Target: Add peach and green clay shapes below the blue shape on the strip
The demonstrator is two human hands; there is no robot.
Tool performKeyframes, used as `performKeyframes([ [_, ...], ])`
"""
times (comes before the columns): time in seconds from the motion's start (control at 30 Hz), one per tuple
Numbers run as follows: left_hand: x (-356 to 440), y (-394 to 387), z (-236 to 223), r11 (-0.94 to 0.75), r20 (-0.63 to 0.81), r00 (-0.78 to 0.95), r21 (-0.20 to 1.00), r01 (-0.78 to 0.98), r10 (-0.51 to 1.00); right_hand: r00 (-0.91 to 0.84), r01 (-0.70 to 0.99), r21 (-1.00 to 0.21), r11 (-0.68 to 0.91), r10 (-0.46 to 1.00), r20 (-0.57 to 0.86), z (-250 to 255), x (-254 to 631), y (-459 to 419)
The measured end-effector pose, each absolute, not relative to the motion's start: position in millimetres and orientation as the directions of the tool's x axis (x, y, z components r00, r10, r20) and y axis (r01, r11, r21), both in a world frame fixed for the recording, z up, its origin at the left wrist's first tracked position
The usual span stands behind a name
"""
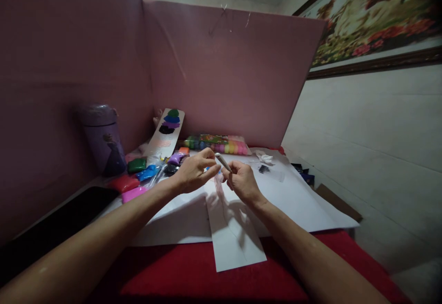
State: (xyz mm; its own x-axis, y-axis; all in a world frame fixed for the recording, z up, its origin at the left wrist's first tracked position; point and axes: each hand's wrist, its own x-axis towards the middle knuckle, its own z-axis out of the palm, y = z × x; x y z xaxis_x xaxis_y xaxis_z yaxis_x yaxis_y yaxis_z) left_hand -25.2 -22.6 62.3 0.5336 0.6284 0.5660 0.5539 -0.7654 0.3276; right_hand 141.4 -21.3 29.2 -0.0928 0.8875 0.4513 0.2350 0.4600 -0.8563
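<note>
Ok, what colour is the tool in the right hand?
Pale greyish-white; the tool shows in the head view.

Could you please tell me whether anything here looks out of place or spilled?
Slightly: the large white sheet sits askew, its right corner jutting past the red cloth, and a crumpled white wad lies on it. I see no spill.

The slim tool (224,163) is off-white, the narrow card (236,246) white. The propped card (165,131) bears green, blue, purple, black and peach patches. Packets (124,184) are red, pink, green, blue, purple and orange. The lilac tumbler (100,145) carries a dark-dressed figure (112,150); the cloth (172,269) is red, the panel (228,78) dusky pink.
</note>
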Motion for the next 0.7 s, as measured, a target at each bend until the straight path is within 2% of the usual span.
performKeyframes([
  [0.1,-28.8,-23.3,65.1,-0.803,0.489,0.648,0.230,0.550,0.584,-0.127,0.223,-0.862,0.455,0.890,0.438,32.8,145.5,-20.1],
  [0.27,-29.1,-19.1,61.7,-0.843,0.457,0.712,0.228,0.487,0.534,-0.231,0.107,-0.909,0.404,0.899,0.372,39.1,151.9,-16.2],
  [0.33,-25.9,-16.0,56.7,-0.837,0.500,0.671,0.318,0.445,0.547,-0.296,0.042,-0.938,0.344,0.901,0.317,41.9,153.0,-15.7],
  [0.43,-20.3,-12.1,50.4,-0.713,0.507,0.527,0.621,0.325,0.682,-0.304,-0.044,-0.959,0.281,0.910,0.281,44.7,153.5,-15.4],
  [0.5,-17.5,-10.4,49.0,-0.591,0.465,0.426,0.771,0.236,0.776,-0.275,-0.084,-0.958,0.276,0.917,0.288,44.5,153.6,-14.6],
  [0.7,-16.6,-7.7,54.2,-0.507,0.494,0.211,0.862,0.012,0.844,-0.224,-0.082,-0.929,0.362,0.901,0.371,39.6,153.5,-12.4],
])
